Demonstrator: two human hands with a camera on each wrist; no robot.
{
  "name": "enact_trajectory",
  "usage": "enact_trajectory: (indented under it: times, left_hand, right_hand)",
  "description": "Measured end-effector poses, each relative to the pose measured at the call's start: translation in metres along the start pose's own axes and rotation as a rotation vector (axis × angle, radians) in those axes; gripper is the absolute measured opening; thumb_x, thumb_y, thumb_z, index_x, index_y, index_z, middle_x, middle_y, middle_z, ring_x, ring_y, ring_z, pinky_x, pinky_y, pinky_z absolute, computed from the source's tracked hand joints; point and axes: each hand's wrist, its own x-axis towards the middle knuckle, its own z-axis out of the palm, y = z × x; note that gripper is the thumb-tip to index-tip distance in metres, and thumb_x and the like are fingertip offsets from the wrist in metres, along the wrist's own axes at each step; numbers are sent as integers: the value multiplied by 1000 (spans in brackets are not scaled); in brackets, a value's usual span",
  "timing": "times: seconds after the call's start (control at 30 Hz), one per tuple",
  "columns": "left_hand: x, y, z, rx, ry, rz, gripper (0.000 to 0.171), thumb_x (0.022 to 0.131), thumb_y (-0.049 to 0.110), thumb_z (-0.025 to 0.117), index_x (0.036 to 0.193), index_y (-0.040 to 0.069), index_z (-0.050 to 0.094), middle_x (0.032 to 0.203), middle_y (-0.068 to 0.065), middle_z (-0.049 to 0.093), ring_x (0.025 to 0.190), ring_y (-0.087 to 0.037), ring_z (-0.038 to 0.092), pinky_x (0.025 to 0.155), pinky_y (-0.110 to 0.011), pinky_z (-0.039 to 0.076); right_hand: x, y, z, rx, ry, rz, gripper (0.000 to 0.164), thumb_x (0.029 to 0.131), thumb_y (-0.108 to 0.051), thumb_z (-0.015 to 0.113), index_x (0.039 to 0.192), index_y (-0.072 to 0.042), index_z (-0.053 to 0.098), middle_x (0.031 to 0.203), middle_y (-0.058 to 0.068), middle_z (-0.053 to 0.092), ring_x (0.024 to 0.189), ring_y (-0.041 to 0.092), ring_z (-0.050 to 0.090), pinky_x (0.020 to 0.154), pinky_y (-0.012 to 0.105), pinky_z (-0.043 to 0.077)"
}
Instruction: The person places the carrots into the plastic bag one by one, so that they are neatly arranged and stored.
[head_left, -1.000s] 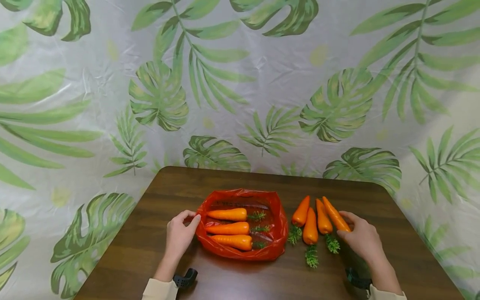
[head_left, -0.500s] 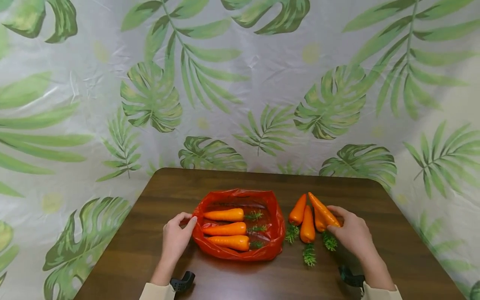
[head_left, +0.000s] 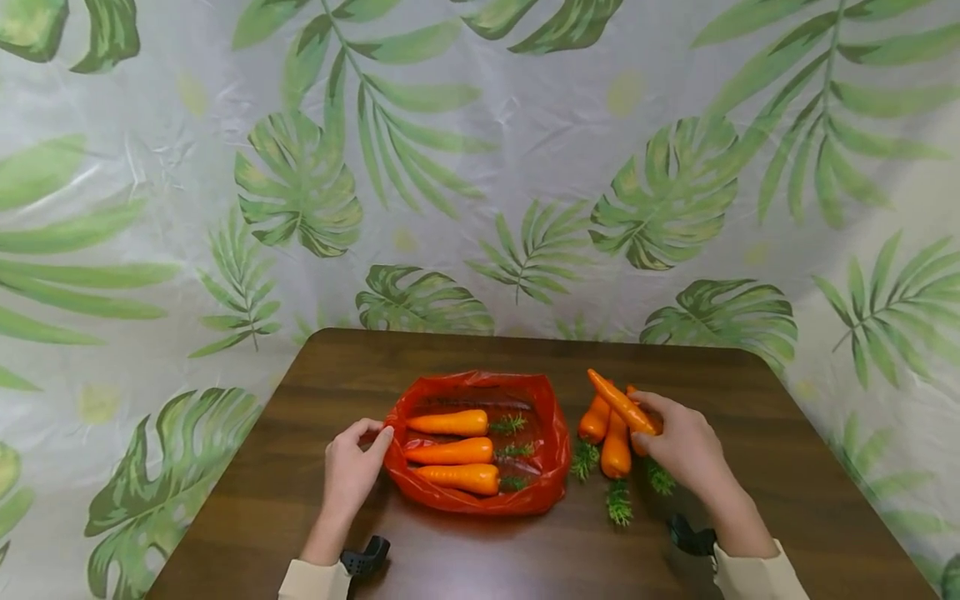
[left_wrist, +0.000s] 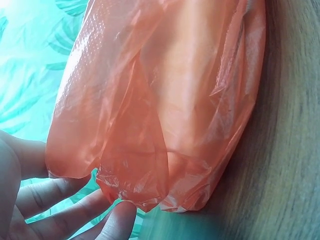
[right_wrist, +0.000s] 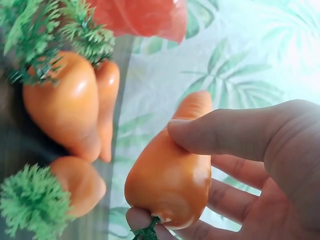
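An open red plastic bag [head_left: 487, 503] lies on the table, and inside it are three orange carrots [head_left: 450, 452] with green tops pointing right. My left hand [head_left: 350, 467] pinches the bag's left rim; in the left wrist view the fingers [left_wrist: 55, 200] meet the thin red plastic. To the right, my right hand [head_left: 688, 442] grips another carrot [right_wrist: 167, 180] by its thick end, thumb on one side, tip pointing away and left. That carrot is raised above three others, among them a middle carrot [head_left: 616, 450], which lie beside the bag and are partly covered by it.
The dark wooden table [head_left: 450, 567] has rounded far corners. Behind it hangs a leaf-patterned sheet [head_left: 540, 150]. A black wrist device [head_left: 365, 557] sits on the left wrist, and a similar device [head_left: 692, 536] on the right.
My right hand has lifted the carrot from the right end of the row and carried it left over the other loose carrots. My left hand keeps holding the bag's rim.
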Motion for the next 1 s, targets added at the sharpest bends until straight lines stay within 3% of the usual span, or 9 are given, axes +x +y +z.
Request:
enact_trajectory:
  times: [0.23, 0.63, 1.0]
  left_hand:
    - [1, 1, -2, 2, 0, 7, 12, 94, 22, 73, 94, 11, 75, 98, -9, 74, 95, -28, 69, 83, -47, 58]
    - [3, 2, 0, -6, 19, 8, 11, 92, 23, 75, 92, 12, 75, 95, -6, 74, 91, -25, 69, 82, -46, 58]
    - [0, 1, -1, -12, 3, 1, 11, 93, 21, 74, 93, 10, 75, 95, -7, 74, 90, -25, 69, 82, -45, 58]
  right_hand:
    - [5, -18, -1, 0, 5, -36, 55, 86, -16, 78, 138, -16, 61, 108, 14, 69, 71, 20, 56, 55, 33, 44]
    - [13, -45, -5, -18, 4, -90, 56, 85, -12, 77, 138, -17, 62, 116, 12, 68, 77, 22, 58, 60, 34, 45]
    - [22, -71, 5, -49, -27, -164, 54, 81, -11, 81, 131, -24, 66, 107, 2, 69, 76, 20, 58, 59, 35, 46]
